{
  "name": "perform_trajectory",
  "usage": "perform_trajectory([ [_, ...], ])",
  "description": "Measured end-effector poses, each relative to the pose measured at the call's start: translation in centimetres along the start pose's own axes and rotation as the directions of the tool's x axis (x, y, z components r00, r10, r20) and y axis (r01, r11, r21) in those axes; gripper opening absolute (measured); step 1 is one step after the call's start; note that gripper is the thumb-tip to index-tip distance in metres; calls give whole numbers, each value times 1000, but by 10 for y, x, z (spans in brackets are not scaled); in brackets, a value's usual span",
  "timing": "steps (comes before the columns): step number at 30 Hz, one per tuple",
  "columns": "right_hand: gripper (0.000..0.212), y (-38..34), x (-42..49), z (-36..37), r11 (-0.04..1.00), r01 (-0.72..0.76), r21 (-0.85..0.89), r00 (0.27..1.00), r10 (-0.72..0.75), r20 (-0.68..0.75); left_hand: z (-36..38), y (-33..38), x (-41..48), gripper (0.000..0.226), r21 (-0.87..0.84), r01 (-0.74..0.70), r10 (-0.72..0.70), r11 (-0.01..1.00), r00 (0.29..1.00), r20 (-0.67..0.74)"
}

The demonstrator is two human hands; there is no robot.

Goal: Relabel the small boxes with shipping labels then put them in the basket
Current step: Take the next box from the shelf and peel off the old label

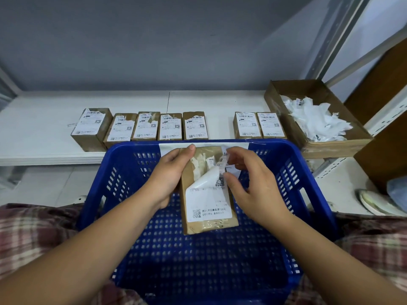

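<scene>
Plaid cloth (28,236) covers the near corners, and two bare forearms reach out over a blue basket (308,172) set between them. The left hand (171,172) grips the left edge of a small brown box (209,225), fingers curled round its side and the thumb lying on its far end. The right hand (253,186) pinches the peeled upper part of the box's white label (209,201) between thumb and fingertips; that part curls away, while the near half is stuck to the box. The box is held above the basket floor. On the white shelf (44,119) beyond, five labelled boxes (141,126) stand in a row at left and two more (259,125) at right. Far right, a cardboard tray (334,148) holds torn paper scraps (317,119).
</scene>
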State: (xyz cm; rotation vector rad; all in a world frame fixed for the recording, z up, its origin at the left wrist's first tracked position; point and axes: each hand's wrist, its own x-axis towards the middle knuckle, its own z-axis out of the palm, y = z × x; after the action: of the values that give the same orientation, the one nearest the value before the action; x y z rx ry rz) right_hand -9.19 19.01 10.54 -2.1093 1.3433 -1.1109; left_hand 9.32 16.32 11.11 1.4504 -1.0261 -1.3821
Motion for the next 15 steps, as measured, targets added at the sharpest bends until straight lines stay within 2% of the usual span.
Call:
perform_trajectory([
  [4, 75, 1, -2, 0, 995, -68, 70, 992, 60, 114, 2, 1, -2, 37, 22, -17, 17, 1000, 1000, -10],
  [6, 82, 3, -3, -1, 994, -70, 85, 987, 57, 150, 2, 0, -1, 42, 52, -31, 32, 998, 999, -24],
  [8, 76, 4, -4, 1, 997, -35, 68, 987, 23, 159, 2, -1, -1, 45, 64, -41, 43, 997, 999, -31],
  [12, 52, 7, -5, 10, 997, 74, -10, 988, -72, 135, 2, -3, -2, 54, 85, -73, 76, 994, 996, -38],
  [15, 36, 11, -7, 14, 985, 155, -69, 977, -143, 161, 3, -7, -2, 47, 97, -70, 75, 993, 996, -44],
])
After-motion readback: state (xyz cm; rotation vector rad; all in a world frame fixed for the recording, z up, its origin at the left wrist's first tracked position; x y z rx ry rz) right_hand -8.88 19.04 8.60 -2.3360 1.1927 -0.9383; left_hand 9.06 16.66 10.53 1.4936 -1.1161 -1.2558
